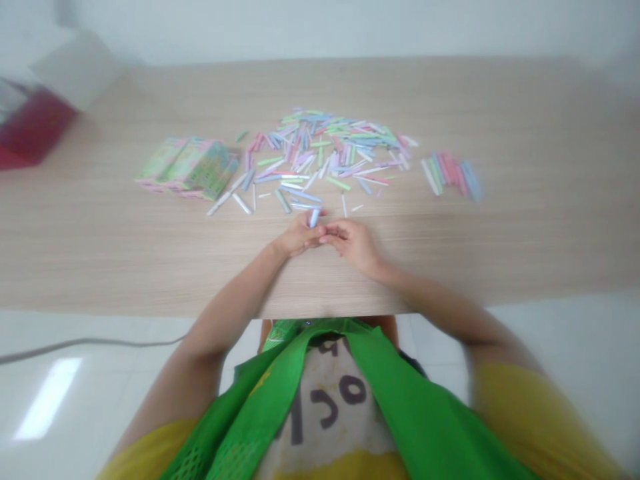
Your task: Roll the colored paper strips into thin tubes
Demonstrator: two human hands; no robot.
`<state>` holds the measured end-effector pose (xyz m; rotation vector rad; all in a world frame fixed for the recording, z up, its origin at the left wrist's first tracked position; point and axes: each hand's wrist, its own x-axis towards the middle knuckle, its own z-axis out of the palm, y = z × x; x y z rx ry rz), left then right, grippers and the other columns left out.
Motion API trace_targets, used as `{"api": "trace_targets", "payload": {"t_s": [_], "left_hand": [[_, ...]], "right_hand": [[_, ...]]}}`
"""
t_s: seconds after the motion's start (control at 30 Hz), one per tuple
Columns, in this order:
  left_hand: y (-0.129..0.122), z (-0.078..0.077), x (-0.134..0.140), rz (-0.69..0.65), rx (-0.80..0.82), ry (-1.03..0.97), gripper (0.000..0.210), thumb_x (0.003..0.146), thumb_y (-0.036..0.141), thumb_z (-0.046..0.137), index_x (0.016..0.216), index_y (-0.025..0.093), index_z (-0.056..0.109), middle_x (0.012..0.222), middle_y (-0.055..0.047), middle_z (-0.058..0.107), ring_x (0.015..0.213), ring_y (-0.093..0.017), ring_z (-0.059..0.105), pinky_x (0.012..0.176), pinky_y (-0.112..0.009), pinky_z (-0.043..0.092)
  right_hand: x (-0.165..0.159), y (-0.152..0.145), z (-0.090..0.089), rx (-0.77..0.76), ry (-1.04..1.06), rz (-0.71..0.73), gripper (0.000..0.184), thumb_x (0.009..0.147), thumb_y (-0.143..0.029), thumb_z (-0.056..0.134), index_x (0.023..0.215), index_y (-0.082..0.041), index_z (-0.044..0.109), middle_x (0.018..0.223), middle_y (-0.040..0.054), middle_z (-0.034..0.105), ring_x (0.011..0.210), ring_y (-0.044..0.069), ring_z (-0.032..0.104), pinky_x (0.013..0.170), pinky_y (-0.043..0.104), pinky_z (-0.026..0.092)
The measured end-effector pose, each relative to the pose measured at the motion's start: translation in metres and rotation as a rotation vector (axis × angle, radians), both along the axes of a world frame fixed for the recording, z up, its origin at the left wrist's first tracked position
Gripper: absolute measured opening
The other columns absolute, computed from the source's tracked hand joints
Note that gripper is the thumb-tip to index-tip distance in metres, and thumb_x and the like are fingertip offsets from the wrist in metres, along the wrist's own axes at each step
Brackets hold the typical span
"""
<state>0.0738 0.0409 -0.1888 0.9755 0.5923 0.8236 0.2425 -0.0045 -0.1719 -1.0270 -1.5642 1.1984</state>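
Note:
My left hand [301, 235] is closed around a pale blue chalk stick [315, 217], which stands up from between the thumb and fingers. Against its fingertips rests my right hand [353, 244], its fingers bent together; whatever they pinch, if anything, is hidden. Just beyond both hands spreads a loose pile of pastel chalk sticks [320, 150] in blue, green, pink, purple and white. A few white pieces [345, 205] lie close to my right hand. The picture is somewhat blurred.
Patterned green and pink boxes [187, 167] stand together left of the pile. At the right, a row of chalk sticks [450, 173] lies side by side on the wooden table [540, 233]. A red object [40, 127] sits at the far left, and a cable [90, 342] runs below the table edge.

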Motion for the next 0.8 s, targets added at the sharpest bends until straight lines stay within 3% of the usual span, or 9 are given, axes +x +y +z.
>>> {"api": "trace_targets", "payload": {"t_s": [0.13,0.2,0.33,0.4,0.5,0.6,0.73,0.8], "left_hand": [[-0.003,0.000,0.005,0.008,0.036,0.100,0.080,0.058,0.060,0.090,0.111,0.017,0.048,0.047,0.012,0.050,0.031,-0.002,0.031,0.038,-0.016,0.015],[-0.003,-0.002,0.004,0.095,0.121,0.216,0.071,0.069,0.067,0.080,0.112,0.018,0.051,0.046,0.012,0.047,0.032,-0.004,0.032,0.037,-0.017,0.017],[0.002,-0.003,-0.010,0.379,0.470,0.552,0.047,0.087,0.063,0.064,0.096,0.017,0.064,0.052,0.007,0.051,0.041,-0.008,0.046,0.045,-0.021,0.033],[0.005,-0.003,-0.018,0.415,0.711,0.710,0.042,0.089,0.058,0.064,0.091,0.016,0.069,0.064,0.001,0.062,0.056,-0.012,0.058,0.058,-0.025,0.043],[0.009,-0.004,-0.023,0.361,1.004,0.895,0.037,0.088,0.052,0.068,0.096,0.017,0.074,0.089,-0.007,0.074,0.084,-0.019,0.068,0.079,-0.029,0.049],[0.014,-0.004,-0.019,0.251,1.155,1.032,0.031,0.089,0.046,0.068,0.103,0.019,0.075,0.111,-0.010,0.072,0.101,-0.023,0.068,0.085,-0.031,0.049],[0.019,-0.004,-0.015,0.108,1.193,1.096,0.029,0.095,0.043,0.059,0.098,0.019,0.074,0.106,-0.010,0.071,0.096,-0.022,0.068,0.081,-0.030,0.048],[0.019,-0.004,-0.017,0.087,1.152,1.051,0.031,0.097,0.043,0.055,0.096,0.017,0.072,0.098,-0.010,0.071,0.091,-0.022,0.067,0.080,-0.030,0.047]], "right_hand": [[-0.004,-0.005,-0.007,0.015,0.013,-0.148,0.028,0.081,-0.046,0.075,0.084,-0.020,0.067,0.067,-0.0019,0.065,0.056,0.010,0.056,0.050,0.023,0.042],[-0.002,-0.003,-0.009,0.020,0.010,-0.255,0.031,0.083,-0.050,0.073,0.083,-0.021,0.064,0.064,-0.0030,0.063,0.056,0.010,0.059,0.052,0.023,0.043],[0.011,0.010,-0.004,-0.034,0.088,-0.433,0.045,0.087,-0.066,0.059,0.081,-0.021,0.055,0.060,-0.0049,0.056,0.054,0.011,0.063,0.046,0.021,0.041],[0.018,0.018,0.001,-0.101,0.160,-0.504,0.047,0.088,-0.067,0.056,0.079,-0.022,0.050,0.060,-0.0063,0.052,0.053,0.010,0.064,0.043,0.019,0.038],[0.023,0.025,0.006,-0.211,0.274,-0.586,0.039,0.092,-0.057,0.058,0.079,-0.021,0.048,0.063,-0.0079,0.049,0.051,0.007,0.062,0.043,0.017,0.036],[0.023,0.025,0.005,-0.253,0.313,-0.599,0.027,0.097,-0.045,0.055,0.084,-0.021,0.053,0.061,-0.0088,0.045,0.048,0.005,0.055,0.044,0.017,0.034],[0.016,0.016,-0.004,-0.265,0.212,-0.490,0.031,0.098,-0.046,0.051,0.080,-0.021,0.057,0.052,-0.0097,0.031,0.041,0.006,0.032,0.043,0.021,0.026],[0.014,0.013,-0.010,-0.235,0.118,-0.438,0.037,0.096,-0.051,0.051,0.074,-0.021,0.056,0.050,-0.0086,0.029,0.043,0.008,0.028,0.044,0.024,0.023]]}}
